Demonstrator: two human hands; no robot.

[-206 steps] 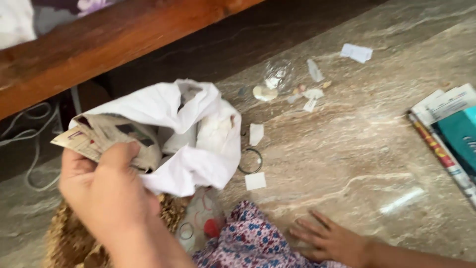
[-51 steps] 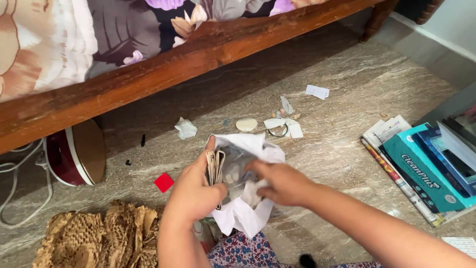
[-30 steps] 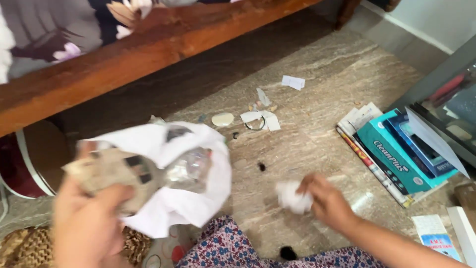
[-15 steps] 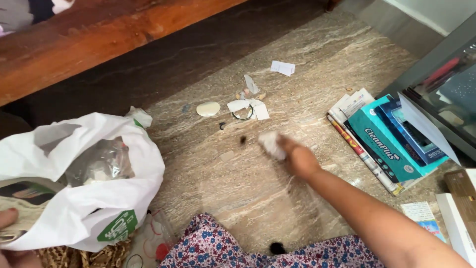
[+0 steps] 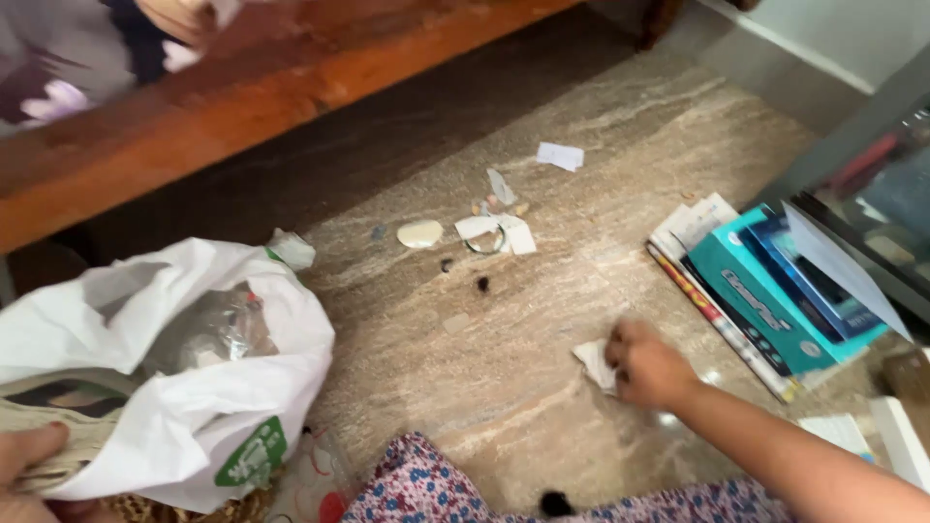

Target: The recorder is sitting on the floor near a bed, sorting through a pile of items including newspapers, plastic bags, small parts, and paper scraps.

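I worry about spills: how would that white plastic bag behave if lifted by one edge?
The white plastic bag looks thin and crumpled, so it would likely sag and flop. Its mouth gapes with clear wrappers showing inside, so they might slide out if tipped. It probably weighs little, since the left hand holds only its edge.

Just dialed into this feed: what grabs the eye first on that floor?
The big white plastic bag at lower left, open with crumpled clear plastic inside, held at its edge by the left hand. Right of centre, the right hand presses on a white paper scrap on the stone floor. Further back lies a cluster of paper bits around a metal ring, and a stack of teal and blue books sits at the right.
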